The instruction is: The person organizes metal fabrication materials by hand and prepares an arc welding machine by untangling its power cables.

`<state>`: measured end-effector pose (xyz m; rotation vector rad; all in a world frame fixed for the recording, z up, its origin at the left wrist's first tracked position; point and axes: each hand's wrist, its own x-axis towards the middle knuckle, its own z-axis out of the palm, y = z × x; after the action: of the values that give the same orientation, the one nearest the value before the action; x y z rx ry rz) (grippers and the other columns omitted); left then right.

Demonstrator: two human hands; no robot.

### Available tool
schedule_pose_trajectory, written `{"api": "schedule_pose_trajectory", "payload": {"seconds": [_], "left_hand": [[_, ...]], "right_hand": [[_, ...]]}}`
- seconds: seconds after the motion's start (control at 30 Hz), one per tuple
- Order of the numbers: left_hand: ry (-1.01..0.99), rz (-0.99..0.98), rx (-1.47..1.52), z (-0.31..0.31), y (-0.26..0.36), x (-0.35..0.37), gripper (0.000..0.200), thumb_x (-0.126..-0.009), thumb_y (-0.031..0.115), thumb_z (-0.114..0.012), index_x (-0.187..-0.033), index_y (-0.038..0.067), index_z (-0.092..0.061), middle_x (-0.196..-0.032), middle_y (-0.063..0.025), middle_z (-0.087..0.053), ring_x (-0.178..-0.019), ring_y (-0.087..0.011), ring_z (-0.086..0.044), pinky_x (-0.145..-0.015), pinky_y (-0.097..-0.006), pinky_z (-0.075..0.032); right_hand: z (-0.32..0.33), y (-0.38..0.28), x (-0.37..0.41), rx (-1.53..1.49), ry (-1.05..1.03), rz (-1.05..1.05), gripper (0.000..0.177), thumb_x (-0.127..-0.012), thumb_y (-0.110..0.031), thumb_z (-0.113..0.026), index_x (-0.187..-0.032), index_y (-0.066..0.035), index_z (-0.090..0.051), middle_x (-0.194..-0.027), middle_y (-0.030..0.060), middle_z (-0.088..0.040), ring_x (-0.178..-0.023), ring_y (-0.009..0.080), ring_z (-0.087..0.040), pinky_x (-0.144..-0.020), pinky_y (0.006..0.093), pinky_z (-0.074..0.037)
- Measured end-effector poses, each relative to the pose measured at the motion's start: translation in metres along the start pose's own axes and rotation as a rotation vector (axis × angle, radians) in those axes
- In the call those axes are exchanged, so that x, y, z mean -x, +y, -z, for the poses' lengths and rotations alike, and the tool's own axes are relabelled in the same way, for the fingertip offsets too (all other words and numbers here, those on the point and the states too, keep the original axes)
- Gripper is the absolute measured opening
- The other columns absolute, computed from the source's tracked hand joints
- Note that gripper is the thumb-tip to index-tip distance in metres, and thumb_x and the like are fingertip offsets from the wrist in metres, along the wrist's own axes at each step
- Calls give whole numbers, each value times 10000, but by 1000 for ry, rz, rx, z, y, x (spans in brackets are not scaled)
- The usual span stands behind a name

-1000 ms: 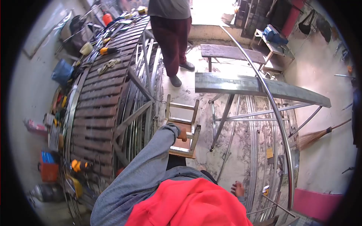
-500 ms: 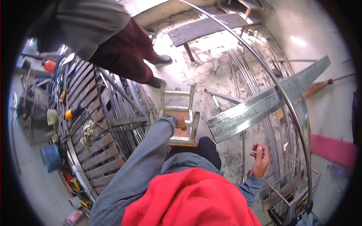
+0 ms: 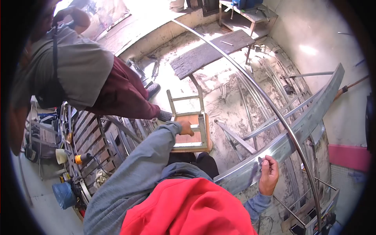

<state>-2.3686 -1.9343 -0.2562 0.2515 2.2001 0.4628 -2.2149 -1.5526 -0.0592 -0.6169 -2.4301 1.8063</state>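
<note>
Since the earlier frame, the co-worker shows more fully at the left, and the right hand now overlaps the beam instead of sitting clear below its end; the view has swung too, so some of that shift may be the camera's.

Slanting across the right, the beam rests above splayed legs, presumably propped there to keep it off the floor. Over it, in this view, sweeps a curved tube; whether the two touch, I cannot tell. Beyond stands a bench, with a thin rod lying on top.

Just in front of the wearer is the stool, its legs turned outward and its underframe exposed. The left hand is wrapped around one of its bars, probably because a slim bar gives a firmer hold than the flat seat. Whether the stool meets the floor is unclear.

Smallest, the right hand is raised, fingers loosely curled with the thumb near them; I cannot tell whether it pinches something small or touches the beam behind it.
</note>
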Motion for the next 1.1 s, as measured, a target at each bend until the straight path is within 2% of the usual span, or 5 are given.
{"api": "schedule_pose_trajectory", "payload": {"seconds": [0.33, 0.53, 0.67, 0.9, 1.1], "left_hand": [[-63, 64, 434, 159, -33, -34, 413, -704, 390, -732, -627, -3, -635, -496, -57, -510, -408, -165, -472, -404, -336, -367], [-145, 111, 375, 258, -41, -45, 410, -701, 409, -729, -671, 8, -649, -482, -35, -476, -399, -142, -435, -394, -322, -343], [-208, 148, 388, 334, -70, -66, 431, -707, 434, -723, -679, 9, -653, -455, -33, -457, -391, -137, -443, -394, -315, -340], [-150, 201, 236, 445, -140, -96, 557, -654, 543, -738, -502, 42, -548, -486, -61, -501, -443, -177, -481, -465, -326, -377], [28, 311, 332, 548, -198, -95, 580, -681, 541, -736, -488, 36, -525, -491, -36, -465, -449, -162, -442, -472, -327, -347]], "right_hand": [[-19, -7, -24, -24, 42, -262, 295, -954, -223, -509, -1157, -11, -545, -991, 41, -598, -829, 85, -509, -728, 221, -405], [-57, -33, -48, 551, 61, -324, 277, -961, -218, -489, -1125, -7, -559, -831, 20, -533, -717, 84, -455, -654, 230, -398], [-147, -56, -117, -74, -171, -434, 275, -947, -279, -521, -1074, -43, -585, -668, -9, -512, -552, 37, -420, -495, 201, -351], [-306, 167, -243, 47, -162, -642, 333, -919, -356, -529, -1066, -65, -594, -699, 31, -579, -542, 97, -511, -486, 260, -419], [-336, 125, -327, 58, -381, -737, 340, -911, -351, -539, -1067, -54, -597, -725, 44, -595, -587, 106, -529, -522, 269, -434]]}}
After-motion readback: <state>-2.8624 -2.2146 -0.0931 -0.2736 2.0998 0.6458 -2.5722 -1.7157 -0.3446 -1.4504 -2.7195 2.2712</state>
